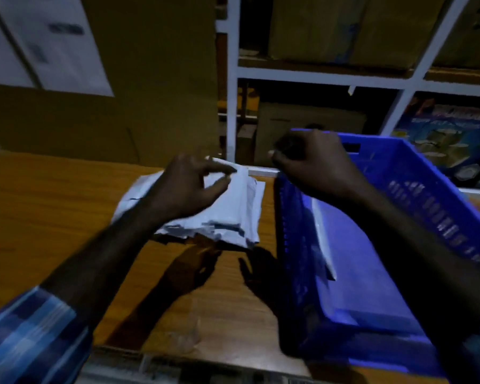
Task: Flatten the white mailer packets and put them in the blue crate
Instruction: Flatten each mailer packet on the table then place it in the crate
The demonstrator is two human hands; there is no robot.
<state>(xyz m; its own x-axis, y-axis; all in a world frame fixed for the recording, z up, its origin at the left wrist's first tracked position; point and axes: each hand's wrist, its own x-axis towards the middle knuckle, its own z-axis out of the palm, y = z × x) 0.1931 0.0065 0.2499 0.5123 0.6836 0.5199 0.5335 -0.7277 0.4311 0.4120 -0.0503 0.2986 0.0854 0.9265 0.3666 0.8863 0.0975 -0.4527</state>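
Observation:
A loose pile of white mailer packets [233,214] lies on the wooden table, left of the blue crate [427,195]. My left hand [186,189] hovers over the pile, its thumb and forefinger pinching the far edge of the top packet. My right hand [316,164] is raised over the crate's far left corner with its fingers curled; nothing shows in them. Inside the crate lie flat packets [372,275], tinted blue, with one white edge showing along the left wall.
The wooden table [53,217] stretches to the left and towards me. Large cardboard boxes [122,106] stand behind it. A white shelf rack [316,76] with boxes rises behind the crate. The image is dim and blurred.

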